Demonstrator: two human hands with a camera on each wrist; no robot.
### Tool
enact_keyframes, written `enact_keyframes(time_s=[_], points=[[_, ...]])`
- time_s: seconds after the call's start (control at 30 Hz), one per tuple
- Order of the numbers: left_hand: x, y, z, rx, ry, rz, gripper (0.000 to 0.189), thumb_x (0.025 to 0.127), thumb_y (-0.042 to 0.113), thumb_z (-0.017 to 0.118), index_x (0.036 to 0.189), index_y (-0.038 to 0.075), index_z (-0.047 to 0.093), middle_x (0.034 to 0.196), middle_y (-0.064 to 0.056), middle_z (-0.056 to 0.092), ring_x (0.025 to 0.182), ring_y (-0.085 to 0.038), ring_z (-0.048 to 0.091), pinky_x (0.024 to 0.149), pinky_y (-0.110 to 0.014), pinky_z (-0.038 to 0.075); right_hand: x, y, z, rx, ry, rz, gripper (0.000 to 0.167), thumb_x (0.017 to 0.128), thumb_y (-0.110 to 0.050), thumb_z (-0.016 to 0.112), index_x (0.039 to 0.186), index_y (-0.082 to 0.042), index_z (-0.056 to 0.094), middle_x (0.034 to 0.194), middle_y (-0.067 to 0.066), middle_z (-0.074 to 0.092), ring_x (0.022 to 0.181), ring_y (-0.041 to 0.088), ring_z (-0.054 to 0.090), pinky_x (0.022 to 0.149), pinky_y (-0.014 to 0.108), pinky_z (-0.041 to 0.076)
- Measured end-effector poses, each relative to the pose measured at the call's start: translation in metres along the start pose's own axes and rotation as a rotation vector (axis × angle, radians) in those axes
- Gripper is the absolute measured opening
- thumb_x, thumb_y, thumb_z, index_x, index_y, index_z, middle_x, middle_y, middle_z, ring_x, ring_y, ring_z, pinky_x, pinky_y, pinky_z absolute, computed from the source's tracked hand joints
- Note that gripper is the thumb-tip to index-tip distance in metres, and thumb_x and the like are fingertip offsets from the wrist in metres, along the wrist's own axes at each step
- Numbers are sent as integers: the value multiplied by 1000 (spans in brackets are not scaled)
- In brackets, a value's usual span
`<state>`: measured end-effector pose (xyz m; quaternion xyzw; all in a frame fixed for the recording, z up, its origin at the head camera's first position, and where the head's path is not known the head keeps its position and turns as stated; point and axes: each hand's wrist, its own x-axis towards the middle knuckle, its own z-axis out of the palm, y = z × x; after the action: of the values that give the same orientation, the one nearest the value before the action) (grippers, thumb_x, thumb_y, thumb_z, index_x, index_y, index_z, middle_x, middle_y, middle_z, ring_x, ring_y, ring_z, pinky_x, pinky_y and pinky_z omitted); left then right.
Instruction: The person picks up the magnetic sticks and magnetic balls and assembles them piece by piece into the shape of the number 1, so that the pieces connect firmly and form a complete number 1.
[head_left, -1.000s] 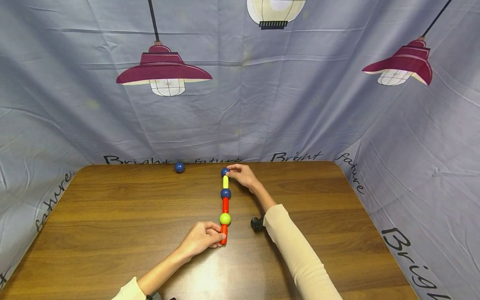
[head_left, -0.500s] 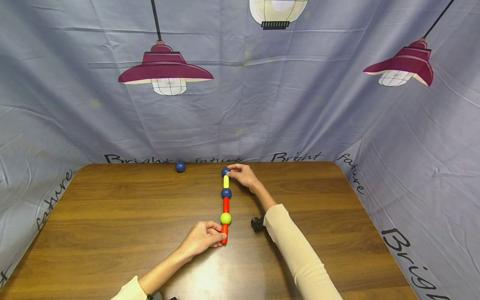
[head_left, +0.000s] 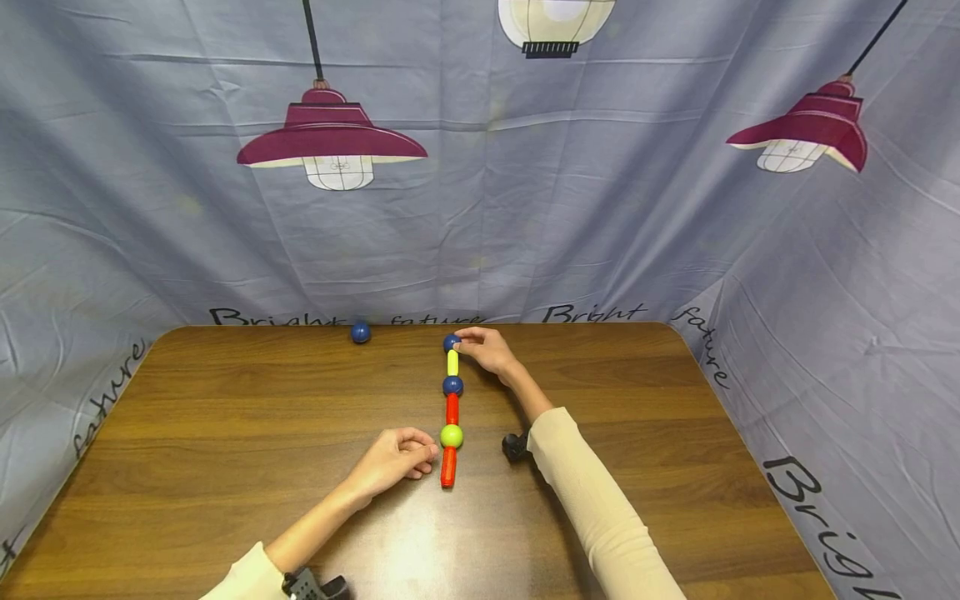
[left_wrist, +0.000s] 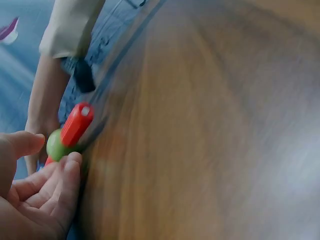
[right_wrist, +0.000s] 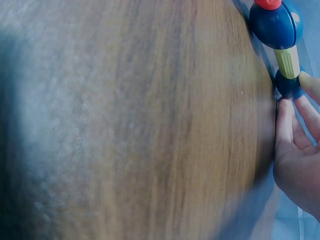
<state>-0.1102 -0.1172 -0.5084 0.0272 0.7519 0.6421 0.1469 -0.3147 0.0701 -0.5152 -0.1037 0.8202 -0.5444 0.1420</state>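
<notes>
A straight chain of balls and rods lies on the wooden table, running from the far edge towards me. From far to near come a blue ball (head_left: 450, 342), a yellow rod (head_left: 452, 364), a second blue ball (head_left: 452, 386), a red rod (head_left: 452, 409), a lime-green ball (head_left: 451, 436) and another red rod (head_left: 448, 469). My right hand (head_left: 489, 352) pinches the farthest ball between thumb and fingers. Just left of the near red rod, my left hand (head_left: 390, 463) hovers with loosely bent fingers, holding nothing. The left wrist view shows that red rod's end (left_wrist: 85, 110) bare.
A loose blue ball (head_left: 361, 332) sits at the table's far edge, left of the chain. Behind the table (head_left: 247, 417) hangs a grey-blue curtain (head_left: 480, 225) printed with lamps. A black wrist device (head_left: 514, 447) juts from the right sleeve, right of the green ball.
My left hand has let go of the near red rod and moved slightly left, away from it. The right hand keeps its pinch on the far blue ball; the chain stays in place.
</notes>
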Motion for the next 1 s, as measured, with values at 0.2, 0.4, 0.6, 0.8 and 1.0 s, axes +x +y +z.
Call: enact_keyframes(time_s=[0.2, 0.4, 0.6, 0.8, 1.0], points=[[14, -1, -26, 40, 104, 35, 26, 95, 9, 66, 112, -10, 62, 93, -14, 70, 83, -24, 68, 69, -32, 58, 0, 0, -1, -16, -7, 14, 33, 93, -17, 72, 124, -5, 69, 117, 10, 70, 112, 25, 63, 96, 37, 49], [28, -1, -49, 75, 243, 80, 24, 95, 7, 66, 114, -7, 65, 99, -14, 68, 89, -27, 66, 72, -28, 55, -1, 0, -1, -18, -10, 17, 33, 93, -19, 72, 124, -5, 69, 117, 10, 69, 111, 26, 62, 97, 39, 48], [40, -2, -64, 160, 348, 117, 28, 97, 14, 67, 119, -2, 65, 111, -15, 68, 104, -30, 64, 84, -32, 52, 0, 2, -2, -16, -14, 14, 33, 93, -19, 72, 123, -5, 69, 116, 9, 70, 111, 26, 61, 97, 39, 47], [53, 1, -79, 146, 431, 81, 42, 98, 15, 66, 135, -1, 53, 133, -21, 57, 120, -34, 54, 99, -47, 46, 0, 2, -1, -22, -14, 17, 33, 93, -19, 72, 123, -6, 69, 116, 10, 69, 112, 27, 60, 98, 40, 46], [68, 1, -93, 190, 489, 65, 56, 97, 18, 66, 146, 4, 43, 140, -22, 45, 127, -39, 46, 104, -51, 41, -1, -1, -1, -23, -18, 21, 33, 94, -20, 71, 124, -6, 69, 117, 10, 69, 114, 27, 59, 99, 41, 46]])
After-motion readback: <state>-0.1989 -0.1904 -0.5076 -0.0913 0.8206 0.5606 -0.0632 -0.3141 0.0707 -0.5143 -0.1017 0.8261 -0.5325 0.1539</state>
